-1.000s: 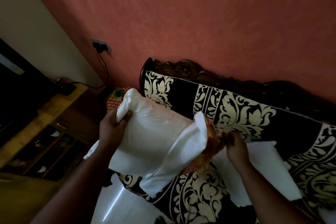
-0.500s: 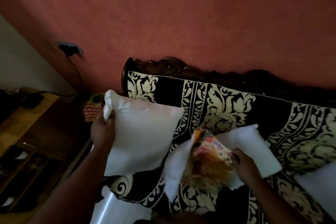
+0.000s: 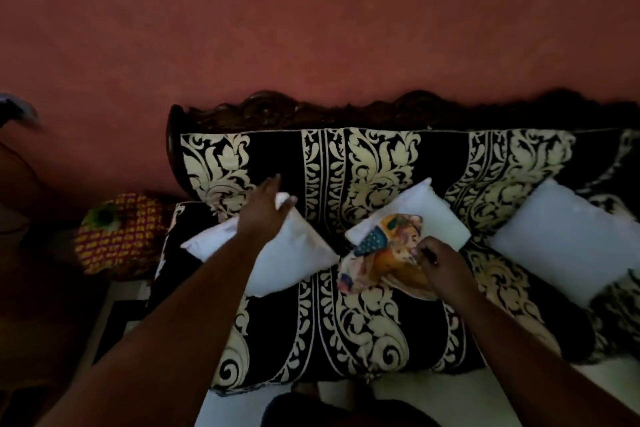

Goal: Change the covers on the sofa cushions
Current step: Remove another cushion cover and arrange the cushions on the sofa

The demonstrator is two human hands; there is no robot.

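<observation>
Cover: printed cover (image 3: 384, 253), crumpled on sofa seat, overlapping mid bare cushion (image 3: 429, 215).
R hand (image 3: 438, 262): fingers curled, gripping cover.
L hand (image 3: 265, 210): fingers spread, resting on left bare cushion (image 3: 284, 260).
Other: right bare cushion (image 3: 561, 239); sofa (image 3: 374, 322) w/ black-cream throw.

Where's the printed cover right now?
Head view, centre-right: the printed cover is pinched by the right hand, over the sofa seat, partly overlapping the middle white cushion.
</observation>
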